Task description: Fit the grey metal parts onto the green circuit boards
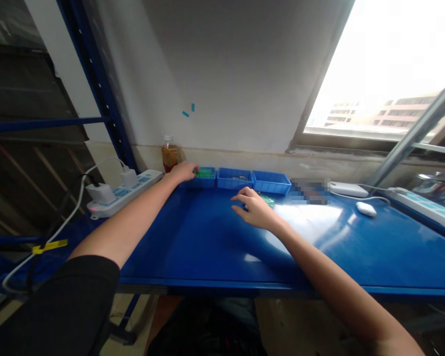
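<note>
My left hand [185,171] reaches to the left blue bin [198,183], where bright green pieces [205,172] lie. Its fingers curl downward at the bin's left side, against the green. The fingertips are partly hidden, and whatever they grip cannot be made out. Over the middle of the table, my right hand [250,207] hovers with thumb and fingers apart and nothing between them. Just behind it, a flat green piece that looks like a circuit board [268,200] lies on the table, partly covered by the hand.
Small metal parts lie in the middle blue bin [228,186]; a third blue bin [272,188] adjoins it. Behind my left hand stands a drink bottle [169,154]. Power strips [128,190] with cables flank the blue table [193,237]. A white case [366,209] lies right.
</note>
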`<state>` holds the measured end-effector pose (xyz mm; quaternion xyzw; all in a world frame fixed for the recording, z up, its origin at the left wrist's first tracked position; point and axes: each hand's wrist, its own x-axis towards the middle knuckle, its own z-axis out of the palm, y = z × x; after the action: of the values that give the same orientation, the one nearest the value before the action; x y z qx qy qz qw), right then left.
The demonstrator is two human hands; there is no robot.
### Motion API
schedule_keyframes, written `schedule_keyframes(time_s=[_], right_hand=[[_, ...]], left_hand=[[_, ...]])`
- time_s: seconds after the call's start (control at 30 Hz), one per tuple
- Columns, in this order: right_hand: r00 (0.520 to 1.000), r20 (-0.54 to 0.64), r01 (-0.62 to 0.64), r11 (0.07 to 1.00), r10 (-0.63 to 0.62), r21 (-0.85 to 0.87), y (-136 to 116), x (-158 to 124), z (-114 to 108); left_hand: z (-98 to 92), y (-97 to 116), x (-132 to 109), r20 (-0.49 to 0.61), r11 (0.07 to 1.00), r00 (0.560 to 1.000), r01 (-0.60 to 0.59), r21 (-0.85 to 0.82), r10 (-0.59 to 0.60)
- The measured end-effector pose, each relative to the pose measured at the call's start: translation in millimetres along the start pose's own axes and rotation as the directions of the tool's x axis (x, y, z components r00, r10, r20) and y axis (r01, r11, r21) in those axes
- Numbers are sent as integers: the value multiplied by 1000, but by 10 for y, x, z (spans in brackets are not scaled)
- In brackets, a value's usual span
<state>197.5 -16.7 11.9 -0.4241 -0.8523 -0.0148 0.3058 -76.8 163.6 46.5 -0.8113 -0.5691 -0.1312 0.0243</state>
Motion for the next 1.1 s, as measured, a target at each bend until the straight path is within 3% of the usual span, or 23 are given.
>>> schedule_keyframes(time_s=[0.13, 0.27, 0.37, 0.43, 0.57, 0.63, 0.77, 0.9, 1.0, 1.1], right_hand=[[984, -8, -177, 977, 177, -120, 431, -7, -155], [900, 29, -423, 886, 435, -189, 887, -123, -269], [822, 117, -530, 824, 558, -201, 1038, -206, -233], [799, 151, -546, 807, 582, -226, 1041, -220, -171], [840, 192, -461, 854, 507, -240, 894, -152, -61], [865, 227, -399, 888, 447, -229, 771, -104, -25], [920, 245, -279, 950, 307, -141, 501, -49, 78], [958, 224, -173, 984, 180, -50, 326, -50, 208], [974, 184, -129, 992, 129, -9, 304, -43, 216], [991, 30, -128, 991, 128, 27, 418, -21, 119]], left_hand=[[87, 63, -92, -8, 1000, 1000, 18, -16, -18], [293, 159, -408, -115, 999, 992, 43, -1, -43], [403, 210, -660, -224, 997, 972, 80, 12, -75], [393, 240, -777, -255, 993, 960, 118, 12, -111], [270, 389, -943, -294, 985, 941, 174, -6, -168], [245, 539, -1033, -253, 994, 962, 106, 7, -100], [313, 926, -1213, -106, 987, 984, -149, -57, 143], [337, 1187, -1312, -87, 889, 910, -414, -195, 404], [276, 1201, -1344, -94, 834, 871, -489, -257, 482], [237, 1142, -1359, -100, 808, 858, -509, -296, 504]])
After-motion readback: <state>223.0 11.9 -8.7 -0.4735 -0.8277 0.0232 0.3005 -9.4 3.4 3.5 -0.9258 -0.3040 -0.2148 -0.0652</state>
